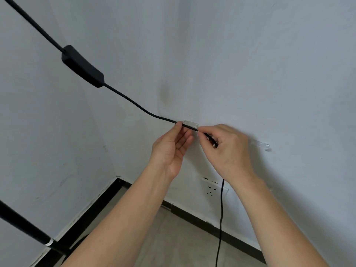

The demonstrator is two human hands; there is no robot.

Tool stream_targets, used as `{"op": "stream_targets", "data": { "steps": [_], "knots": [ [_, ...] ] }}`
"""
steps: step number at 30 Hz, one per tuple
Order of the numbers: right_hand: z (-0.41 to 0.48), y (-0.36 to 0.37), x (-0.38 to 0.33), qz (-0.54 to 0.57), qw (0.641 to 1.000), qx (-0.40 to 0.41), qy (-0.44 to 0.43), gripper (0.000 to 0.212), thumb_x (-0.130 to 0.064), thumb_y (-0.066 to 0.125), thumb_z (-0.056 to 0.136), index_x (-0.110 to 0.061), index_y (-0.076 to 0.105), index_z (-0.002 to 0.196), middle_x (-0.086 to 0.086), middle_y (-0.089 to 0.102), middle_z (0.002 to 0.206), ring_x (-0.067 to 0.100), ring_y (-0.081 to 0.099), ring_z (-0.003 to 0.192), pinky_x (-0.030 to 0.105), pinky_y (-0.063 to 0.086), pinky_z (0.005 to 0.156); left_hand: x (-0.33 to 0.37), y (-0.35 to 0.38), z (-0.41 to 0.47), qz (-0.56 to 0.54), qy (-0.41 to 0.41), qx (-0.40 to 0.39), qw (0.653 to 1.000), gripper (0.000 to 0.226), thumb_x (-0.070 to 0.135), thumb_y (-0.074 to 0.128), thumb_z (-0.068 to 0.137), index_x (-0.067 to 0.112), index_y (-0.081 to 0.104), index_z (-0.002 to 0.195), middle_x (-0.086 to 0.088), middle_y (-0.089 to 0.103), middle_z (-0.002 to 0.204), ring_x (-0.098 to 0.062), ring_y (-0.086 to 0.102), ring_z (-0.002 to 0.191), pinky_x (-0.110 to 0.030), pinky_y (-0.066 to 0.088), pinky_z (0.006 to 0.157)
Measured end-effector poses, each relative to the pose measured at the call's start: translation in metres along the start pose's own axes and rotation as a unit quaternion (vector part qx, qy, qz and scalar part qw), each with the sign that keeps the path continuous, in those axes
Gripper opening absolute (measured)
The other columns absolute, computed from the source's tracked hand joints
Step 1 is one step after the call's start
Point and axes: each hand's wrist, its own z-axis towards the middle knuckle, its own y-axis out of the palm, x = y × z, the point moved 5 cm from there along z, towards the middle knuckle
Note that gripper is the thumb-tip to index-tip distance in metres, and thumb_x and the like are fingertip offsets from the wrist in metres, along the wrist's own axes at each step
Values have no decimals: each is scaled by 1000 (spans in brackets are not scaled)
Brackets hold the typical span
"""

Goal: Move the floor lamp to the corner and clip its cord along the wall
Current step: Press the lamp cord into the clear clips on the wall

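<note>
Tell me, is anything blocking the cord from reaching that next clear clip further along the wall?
Nothing visible does. The cord sits at the first clip, pinched by the left hand and right hand. Only bare wall lies before the second clip.

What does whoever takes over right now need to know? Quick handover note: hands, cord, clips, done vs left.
Left hand: pinching the black cord just left of the first clear clip.
Right hand: gripping the cord just right of that clip; the rest hangs down past the wall outlet toward the floor.
Inline switch hangs free up left.
Lamp pole stands by the corner at lower left.
Done: lamp appears placed; cord lined up at the first clip, seating not confirmed.
Left: press the cord in, then route it to the second clip, which is empty.
</note>
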Motion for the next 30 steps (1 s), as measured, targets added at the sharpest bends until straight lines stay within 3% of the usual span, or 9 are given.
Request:
{"op": "stream_targets", "data": {
  "steps": [4, 8, 11, 15, 19, 22, 24, 26, 30],
  "knots": [
    [7, 0, -3, -7, 1000, 23, 2, 10, -13, 72, 89, -15, 79, 96, 0, 70, 74, 6, 54, 63, 13, 44, 64, 7, 3, 1, 18, -6, 3, 1000, 9, 13, 71, 90, 4, 72, 89, -7, 75, 79, -15, 74, 69, -23, 60, 64],
    [9, 1, -9, -75, 997, -3, -25, 13, -15, 67, 93, -12, 78, 99, 7, 68, 76, 23, 63, 66, 35, 53, 62, 10, 1, 2, 54, -5, -1, 999, 10, 14, 76, 85, 5, 73, 89, -7, 74, 80, -17, 73, 70, -24, 60, 65],
    [3, 8, -9, -108, 994, -31, -18, 16, -18, 64, 95, -11, 78, 97, 8, 64, 73, 28, 62, 64, 40, 53, 56, 14, 1, 2, 79, 13, -1, 997, 10, 13, 78, 83, 6, 76, 90, -6, 74, 80, -14, 72, 70, -23, 58, 61],
    [-4, 12, -2, -71, 997, 3, -7, 13, -15, 67, 93, -11, 79, 97, 8, 61, 67, 26, 59, 57, 38, 51, 54, 17, 1, 3, 131, 56, 15, 990, 11, 16, 78, 84, 9, 75, 93, -2, 75, 78, -12, 70, 69, -22, 55, 57],
    [-13, 16, 9, -9, 998, 47, 32, 18, -13, 71, 86, -19, 79, 101, -1, 73, 75, 11, 64, 63, 23, 51, 64, 12, 2, -1, 159, 78, 23, 984, 10, 22, 75, 87, 13, 72, 89, -2, 74, 79, -12, 70, 70, -24, 55, 58],
    [-32, 22, 25, 52, 993, 33, 102, 13, -28, 66, 90, -29, 72, 101, -12, 74, 78, 4, 67, 69, 20, 53, 65, 12, 5, -2, 181, 104, 39, 977, 12, 24, 72, 90, 13, 69, 90, -3, 73, 81, -14, 70, 75, -26, 55, 60],
    [-53, 26, 42, 68, 985, -22, 156, 17, -40, 61, 93, -29, 72, 88, -11, 72, 70, 5, 67, 65, 25, 54, 64, 12, 6, -3, 175, 105, 45, 978, 11, 23, 71, 90, 14, 67, 87, -2, 72, 81, -14, 70, 76, -26, 54, 60],
    [-77, 27, 62, 116, 960, -81, 243, 27, -43, 57, 97, -29, 73, 80, -7, 72, 68, 9, 69, 64, 26, 56, 66, 11, 6, -4, 162, 98, 51, 980, 10, 23, 72, 90, 16, 66, 87, -1, 72, 81, -14, 71, 75, -27, 53, 60],
    [-126, 16, 91, 228, 856, -212, 414, 50, -50, 47, 99, -8, 66, 76, 8, 70, 69, 24, 73, 70, 29, 59, 73, 11, 6, -5, 145, 89, 49, 984, 10, 22, 71, 91, 17, 63, 86, -1, 71, 79, -15, 70, 75, -28, 52, 62]
  ]
}}
